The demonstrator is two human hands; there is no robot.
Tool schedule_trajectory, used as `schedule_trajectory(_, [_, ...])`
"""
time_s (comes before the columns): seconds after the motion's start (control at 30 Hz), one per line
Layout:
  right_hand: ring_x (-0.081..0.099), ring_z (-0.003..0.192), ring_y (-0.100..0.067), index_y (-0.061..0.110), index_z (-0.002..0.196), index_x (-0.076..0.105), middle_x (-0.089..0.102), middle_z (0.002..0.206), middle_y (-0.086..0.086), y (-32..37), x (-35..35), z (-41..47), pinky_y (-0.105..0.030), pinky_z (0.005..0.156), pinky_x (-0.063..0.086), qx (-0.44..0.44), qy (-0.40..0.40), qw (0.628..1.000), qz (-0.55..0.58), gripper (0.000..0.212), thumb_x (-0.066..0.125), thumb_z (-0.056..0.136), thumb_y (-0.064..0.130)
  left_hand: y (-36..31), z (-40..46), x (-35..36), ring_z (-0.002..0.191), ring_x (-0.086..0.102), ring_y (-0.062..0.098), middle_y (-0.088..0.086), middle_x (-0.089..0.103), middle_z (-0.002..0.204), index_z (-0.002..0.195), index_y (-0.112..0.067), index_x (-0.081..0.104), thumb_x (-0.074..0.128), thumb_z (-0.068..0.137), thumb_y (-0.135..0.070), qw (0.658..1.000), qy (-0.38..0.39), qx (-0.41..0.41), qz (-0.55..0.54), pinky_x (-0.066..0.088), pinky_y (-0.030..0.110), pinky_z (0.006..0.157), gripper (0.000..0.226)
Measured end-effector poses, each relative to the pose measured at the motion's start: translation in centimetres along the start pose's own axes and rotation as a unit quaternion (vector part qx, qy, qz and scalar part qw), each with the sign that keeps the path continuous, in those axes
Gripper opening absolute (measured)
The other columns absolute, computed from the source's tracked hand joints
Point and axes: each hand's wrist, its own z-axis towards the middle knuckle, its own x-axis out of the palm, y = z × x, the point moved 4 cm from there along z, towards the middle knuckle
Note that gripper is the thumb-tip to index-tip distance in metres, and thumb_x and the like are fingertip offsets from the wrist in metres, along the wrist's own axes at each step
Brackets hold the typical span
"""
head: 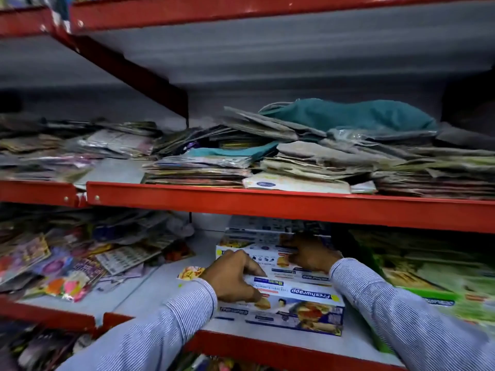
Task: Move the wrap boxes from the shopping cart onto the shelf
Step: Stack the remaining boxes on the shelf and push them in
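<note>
Several white and blue wrap boxes lie side by side on the white lower shelf, running from front to back. My left hand grips the left end of the front wrap box, whose label reads upside down. My right hand rests on the second wrap box just behind it, fingers curled over its top. More wrap boxes sit further back under the red shelf beam. Both arms wear striped blue sleeves. The shopping cart is out of view.
Colourful flat packets are heaped to the left on the same shelf. Green packages lie to the right. The shelf above holds stacks of flat packets and a teal cloth. A red beam hangs low over the boxes.
</note>
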Motion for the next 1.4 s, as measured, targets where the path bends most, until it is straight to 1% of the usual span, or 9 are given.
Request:
schedule_trajectory(0.13, [0.049, 0.129, -0.029, 0.022, 0.133, 0.06, 0.052, 0.143, -0.009, -0.7, -0.9, 0.0, -0.035, 0.107, 0.041, 0.008, -0.035, 0.999, -0.013, 0.051, 0.07, 0.085, 0.038, 0.9, 1.9, 0.0, 0.113, 0.063, 0.014, -0.005, 0.07, 0.124, 0.11, -0.026, 0.074, 0.087, 0.067, -0.039, 1.0, -0.019, -0.013, -0.011, 0.054, 0.038, 0.098, 0.047])
schedule_trajectory(0.27, [0.063, 0.117, -0.023, 0.016, 0.123, 0.068, 0.06, 0.138, -0.005, -1.3, -1.4, -0.1, -0.037, 0.094, 0.056, 0.018, -0.013, 0.994, 0.106, 0.04, 0.074, 0.084, 0.014, 0.9, 4.1, 0.2, 0.1, 0.066, 0.012, -0.007, 0.071, 0.108, 0.098, -0.032, 0.069, 0.086, 0.057, -0.046, 0.999, -0.033, -0.024, -0.032, 0.057, 0.037, 0.09, 0.047])
schedule_trajectory(0.37, [0.061, 0.118, -0.02, 0.022, 0.124, 0.067, 0.062, 0.136, -0.003, -1.5, -2.2, -0.4, -0.029, 0.101, 0.048, 0.003, -0.007, 0.995, 0.095, 0.033, 0.067, 0.091, 0.018, 0.4, 5.9, 0.3, 0.104, 0.065, 0.014, -0.004, 0.072, 0.11, 0.102, -0.022, 0.071, 0.086, 0.067, -0.035, 0.998, -0.037, -0.021, -0.043, 0.054, 0.032, 0.093, 0.041])
schedule_trajectory(0.47, [0.057, 0.122, -0.021, 0.022, 0.125, 0.066, 0.062, 0.135, -0.003, -1.5, -3.3, -1.4, -0.02, 0.093, 0.038, -0.004, -0.022, 0.997, 0.072, 0.03, 0.058, 0.096, 0.027, 0.0, 7.0, 0.6, 0.106, 0.064, 0.014, -0.003, 0.071, 0.113, 0.105, -0.02, 0.073, 0.084, 0.072, -0.031, 0.997, -0.066, -0.011, -0.035, 0.048, 0.023, 0.089, 0.037])
schedule_trajectory(0.57, [0.061, 0.115, -0.026, 0.019, 0.119, 0.069, 0.067, 0.126, -0.007, -2.0, -3.0, -2.2, -0.024, 0.088, 0.043, -0.007, -0.016, 0.998, 0.067, 0.029, 0.055, 0.097, 0.031, 0.2, 7.2, 1.0, 0.101, 0.065, 0.015, -0.002, 0.069, 0.111, 0.101, -0.021, 0.076, 0.086, 0.069, -0.033, 0.994, -0.106, 0.02, -0.003, 0.052, 0.027, 0.09, 0.035])
schedule_trajectory(0.63, [0.062, 0.114, -0.028, 0.015, 0.119, 0.07, 0.068, 0.125, -0.009, -2.4, -2.4, -2.9, -0.034, 0.095, 0.049, -0.005, -0.009, 0.997, 0.07, 0.031, 0.054, 0.098, 0.032, 0.3, 7.0, 1.3, 0.097, 0.063, 0.018, 0.0, 0.068, 0.107, 0.099, -0.021, 0.077, 0.082, 0.07, -0.033, 0.988, -0.132, 0.066, 0.041, 0.056, 0.035, 0.087, 0.032])
schedule_trajectory(0.83, [0.05, 0.134, -0.021, 0.021, 0.14, 0.05, 0.052, 0.147, 0.0, -2.7, 0.1, -4.7, -0.037, 0.111, 0.043, -0.005, -0.042, 0.998, 0.05, 0.065, 0.057, 0.088, 0.058, 1.7, 5.8, 2.4, 0.121, 0.052, 0.018, -0.008, 0.065, 0.129, 0.122, -0.032, 0.066, 0.056, 0.084, -0.039, 0.973, -0.154, 0.12, 0.12, 0.045, 0.04, 0.102, 0.04])
schedule_trajectory(1.27, [0.059, 0.12, -0.026, 0.025, 0.133, 0.052, 0.063, 0.135, -0.001, -1.3, 1.2, -6.1, -0.038, 0.094, 0.053, -0.014, -0.18, 0.983, -0.018, 0.05, 0.056, 0.09, 0.05, 3.3, 5.5, 3.2, 0.127, 0.05, 0.011, -0.012, 0.06, 0.138, 0.13, -0.036, 0.06, 0.051, 0.088, -0.031, 0.972, -0.167, 0.135, 0.091, 0.041, 0.044, 0.109, 0.042])
schedule_trajectory(1.4, [0.052, 0.128, -0.024, 0.022, 0.142, 0.044, 0.056, 0.142, -0.001, -1.0, 2.7, -6.6, -0.041, 0.106, 0.043, -0.037, -0.237, 0.966, -0.095, 0.063, 0.04, 0.093, 0.061, 3.8, 4.2, 4.6, 0.149, 0.021, 0.016, -0.011, 0.029, 0.16, 0.149, -0.032, 0.034, 0.038, 0.1, -0.04, 0.937, -0.214, 0.165, 0.222, 0.016, 0.055, 0.119, 0.05])
